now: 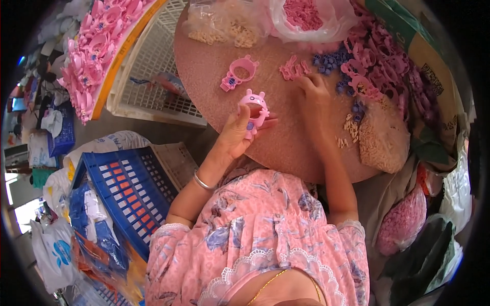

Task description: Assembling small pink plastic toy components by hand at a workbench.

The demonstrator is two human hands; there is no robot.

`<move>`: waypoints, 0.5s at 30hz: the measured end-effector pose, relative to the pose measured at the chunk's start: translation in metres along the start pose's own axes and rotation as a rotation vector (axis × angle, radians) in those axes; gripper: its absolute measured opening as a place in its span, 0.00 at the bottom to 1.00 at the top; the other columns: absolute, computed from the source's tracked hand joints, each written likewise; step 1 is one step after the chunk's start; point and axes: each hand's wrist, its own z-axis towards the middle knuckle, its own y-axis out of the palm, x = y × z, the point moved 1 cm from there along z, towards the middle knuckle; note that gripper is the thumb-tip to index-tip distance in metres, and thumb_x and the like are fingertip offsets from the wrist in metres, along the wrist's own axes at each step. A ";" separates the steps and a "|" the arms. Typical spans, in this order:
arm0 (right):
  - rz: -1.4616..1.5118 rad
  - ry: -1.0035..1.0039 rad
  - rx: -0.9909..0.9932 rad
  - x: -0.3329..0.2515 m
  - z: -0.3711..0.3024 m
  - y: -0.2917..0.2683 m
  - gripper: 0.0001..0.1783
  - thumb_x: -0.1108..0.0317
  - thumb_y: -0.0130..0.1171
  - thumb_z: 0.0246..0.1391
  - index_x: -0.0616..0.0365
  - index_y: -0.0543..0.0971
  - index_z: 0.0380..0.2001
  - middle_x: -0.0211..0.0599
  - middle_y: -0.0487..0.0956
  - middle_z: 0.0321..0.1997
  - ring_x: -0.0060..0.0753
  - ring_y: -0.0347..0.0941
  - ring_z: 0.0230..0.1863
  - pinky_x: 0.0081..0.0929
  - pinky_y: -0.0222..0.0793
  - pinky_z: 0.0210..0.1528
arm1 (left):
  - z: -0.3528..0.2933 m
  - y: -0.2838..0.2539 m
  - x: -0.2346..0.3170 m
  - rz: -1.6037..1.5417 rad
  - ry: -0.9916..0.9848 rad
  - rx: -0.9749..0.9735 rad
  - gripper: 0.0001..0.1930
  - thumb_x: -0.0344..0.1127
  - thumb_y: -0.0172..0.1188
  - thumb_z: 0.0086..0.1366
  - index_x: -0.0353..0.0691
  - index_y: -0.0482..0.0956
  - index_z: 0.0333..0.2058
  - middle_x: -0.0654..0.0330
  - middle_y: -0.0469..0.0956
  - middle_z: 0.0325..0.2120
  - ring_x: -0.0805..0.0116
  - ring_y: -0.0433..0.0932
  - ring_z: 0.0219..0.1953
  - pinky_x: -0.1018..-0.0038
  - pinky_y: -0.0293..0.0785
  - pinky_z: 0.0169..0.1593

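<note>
My left hand grips a pink plastic toy figure with two small ears, a round opening and a bluish patch low on its body. The thumb lies over its edge, with fingers behind. On the round table just beyond lies a similar pink ring-shaped piece with ears. My right hand bends down at a small heap of thin pink parts, fingertips drawn together among them. What those fingertips hold, if anything, is hidden. Small blue parts lie just right of that heap.
Pink pieces pile at the right rim. Bags of beige parts and pink parts sit on the table's right and far side. A white crate, a tray of pink pieces and a blue basket stand left.
</note>
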 end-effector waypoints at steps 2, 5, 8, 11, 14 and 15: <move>-0.047 -0.031 -0.007 -0.004 0.011 0.013 0.12 0.70 0.60 0.53 0.59 0.81 0.41 0.48 0.77 0.49 0.53 0.73 0.51 0.39 0.69 0.54 | -0.002 0.001 -0.002 0.008 0.002 0.022 0.40 0.64 0.60 0.57 0.34 0.67 0.54 0.46 0.77 0.46 0.51 0.80 0.49 0.56 0.76 0.56; -0.117 -0.051 -0.005 0.012 0.023 0.045 0.12 0.67 0.62 0.52 0.59 0.81 0.39 0.48 0.77 0.49 0.52 0.72 0.53 0.40 0.68 0.55 | -0.002 0.004 -0.006 0.060 0.015 0.065 0.39 0.64 0.60 0.56 0.35 0.68 0.54 0.46 0.77 0.46 0.51 0.79 0.49 0.56 0.76 0.56; -0.152 -0.105 0.092 0.021 0.018 0.047 0.11 0.68 0.63 0.51 0.59 0.81 0.38 0.49 0.77 0.49 0.53 0.72 0.51 0.41 0.69 0.53 | 0.002 0.004 -0.003 0.050 0.013 0.078 0.40 0.65 0.60 0.56 0.36 0.68 0.54 0.48 0.78 0.45 0.54 0.80 0.48 0.59 0.78 0.55; -0.020 -0.154 0.180 0.025 0.008 0.038 0.09 0.71 0.62 0.52 0.60 0.81 0.37 0.48 0.78 0.48 0.50 0.75 0.46 0.39 0.72 0.47 | 0.011 -0.006 0.003 0.089 0.017 0.022 0.41 0.68 0.55 0.57 0.38 0.67 0.56 0.49 0.78 0.45 0.61 0.81 0.44 0.68 0.80 0.49; 0.347 0.159 0.065 0.010 -0.003 0.007 0.06 0.73 0.60 0.57 0.62 0.80 0.37 0.42 0.79 0.44 0.38 0.76 0.38 0.31 0.73 0.39 | 0.013 -0.003 0.011 -0.088 -0.021 -0.022 0.40 0.73 0.42 0.62 0.41 0.71 0.55 0.54 0.80 0.42 0.67 0.78 0.35 0.77 0.73 0.37; 0.562 0.458 -0.056 0.008 -0.009 0.001 0.05 0.73 0.59 0.59 0.62 0.80 0.38 0.37 0.80 0.41 0.30 0.76 0.34 0.26 0.72 0.35 | 0.013 0.004 0.014 -0.094 -0.022 -0.012 0.40 0.73 0.42 0.62 0.41 0.71 0.55 0.54 0.80 0.42 0.67 0.78 0.35 0.77 0.73 0.37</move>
